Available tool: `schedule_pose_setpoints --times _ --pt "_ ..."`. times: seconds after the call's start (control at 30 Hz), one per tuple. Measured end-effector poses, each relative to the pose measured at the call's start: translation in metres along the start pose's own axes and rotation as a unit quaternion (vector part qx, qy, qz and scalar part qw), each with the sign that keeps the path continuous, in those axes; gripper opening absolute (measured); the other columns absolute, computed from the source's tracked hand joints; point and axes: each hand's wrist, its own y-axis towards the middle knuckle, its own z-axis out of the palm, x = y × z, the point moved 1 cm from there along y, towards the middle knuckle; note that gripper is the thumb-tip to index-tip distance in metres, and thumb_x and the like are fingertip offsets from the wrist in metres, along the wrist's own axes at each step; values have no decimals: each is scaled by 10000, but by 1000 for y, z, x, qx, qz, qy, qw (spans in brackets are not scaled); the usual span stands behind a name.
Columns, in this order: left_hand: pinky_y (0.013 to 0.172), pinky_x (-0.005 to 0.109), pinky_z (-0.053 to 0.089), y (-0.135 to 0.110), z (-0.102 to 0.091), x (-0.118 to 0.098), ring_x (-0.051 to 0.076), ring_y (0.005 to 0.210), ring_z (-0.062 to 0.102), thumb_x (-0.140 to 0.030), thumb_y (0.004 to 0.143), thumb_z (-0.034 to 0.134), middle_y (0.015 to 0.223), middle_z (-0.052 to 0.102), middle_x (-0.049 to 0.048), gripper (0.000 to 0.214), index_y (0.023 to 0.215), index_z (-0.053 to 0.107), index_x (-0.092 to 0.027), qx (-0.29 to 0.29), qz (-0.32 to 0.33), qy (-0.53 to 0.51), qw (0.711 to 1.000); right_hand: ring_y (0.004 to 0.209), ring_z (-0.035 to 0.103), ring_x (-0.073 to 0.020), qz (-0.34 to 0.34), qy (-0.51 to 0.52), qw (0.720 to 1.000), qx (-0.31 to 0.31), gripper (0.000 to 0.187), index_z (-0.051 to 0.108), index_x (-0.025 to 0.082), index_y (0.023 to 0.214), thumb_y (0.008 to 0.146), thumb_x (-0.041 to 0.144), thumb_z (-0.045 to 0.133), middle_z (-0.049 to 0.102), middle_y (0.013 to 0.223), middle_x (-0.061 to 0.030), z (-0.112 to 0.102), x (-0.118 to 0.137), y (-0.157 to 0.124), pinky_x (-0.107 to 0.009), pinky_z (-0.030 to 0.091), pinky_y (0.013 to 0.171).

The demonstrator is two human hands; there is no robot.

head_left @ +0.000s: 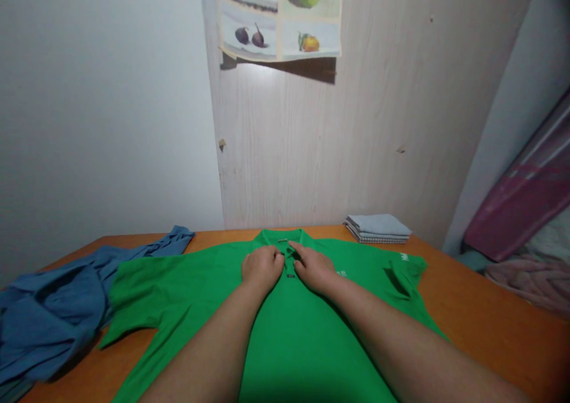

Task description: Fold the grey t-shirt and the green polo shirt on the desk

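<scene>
A green polo shirt (307, 338) lies spread front up across the table, its collar at the far side and its short sleeves out to both sides. At the button placket just below the collar, my left hand (263, 269) is closed, with the fingers curled on the left edge of the neck opening. Opposite it, my right hand (314, 267) pinches the other placket edge between thumb and fingers, the index finger pointing toward the collar. The buttons are mostly hidden by my fingers. Small white lettering shows beside my right wrist.
Rumpled blue cloth (57, 308) lies at the left, partly under the green sleeve. A folded stack of grey and checked cloth (377, 228) sits at the back right of the orange table (490, 343). Behind is a wall with a fruit picture sheet (280, 17); pinkish fabric (534, 278) lies beyond the right edge.
</scene>
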Motion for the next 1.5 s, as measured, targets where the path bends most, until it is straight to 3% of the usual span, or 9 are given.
schedule_pose_setpoints --times 0.2,0.43,0.53,0.7,0.83,1.03,1.23,1.5 --pt "631 275 408 2 1 4 221 865 679 -378 916 427 932 763 43 343 907 748 -257 0 -26 -48 999 1047 633 -233 17 -23 999 18 312 689 291 1178 950 298 476 704 1159 -55 -1 -1 1 -326 445 860" --pt "712 244 446 5 3 4 184 890 672 -356 955 391 978 769 35 385 932 755 -232 16 12 -71 997 974 631 -193 21 54 997 -47 230 661 218 1055 963 233 450 724 1040 -53 1 -7 5 -263 418 818" --pt "796 254 470 4 4 0 198 959 671 -329 934 437 1036 769 38 342 988 765 -247 32 28 -66 997 956 634 -194 32 64 995 -63 244 655 199 1065 960 209 434 722 1019 -60 2 -8 6 -266 422 817" --pt "876 275 468 1 4 -1 211 1052 655 -288 914 469 1112 752 33 307 1000 764 -271 31 35 -49 998 1006 629 -218 28 20 999 -30 411 590 248 1319 914 239 524 690 1144 -73 3 -4 5 -301 439 856" --pt "831 298 476 1 2 1 222 1001 669 -280 937 422 1101 746 56 332 969 751 -247 12 16 -32 999 1039 625 -228 27 -10 1000 -10 278 702 248 1127 921 234 517 694 1117 -82 3 -4 6 -306 441 881" --pt "807 303 496 3 6 2 221 988 681 -276 944 401 1075 757 50 357 987 754 -249 18 22 -19 999 987 646 -190 39 110 990 -85 228 686 222 1056 929 200 499 730 1032 -39 6 -14 11 -272 452 879" --pt "963 333 455 0 12 -3 227 1125 619 -215 880 484 1182 733 12 347 1090 749 -289 47 99 11 994 965 653 -191 40 156 980 -116 228 673 227 1066 908 191 513 733 1019 -30 9 -17 12 -281 465 865" --pt "909 466 448 -5 10 -3 314 1136 558 -243 890 453 1270 677 51 362 1136 716 -284 46 128 57 989 983 655 -198 45 115 989 -83 285 627 248 1185 938 222 487 729 1065 -39 6 -11 9 -284 452 832"
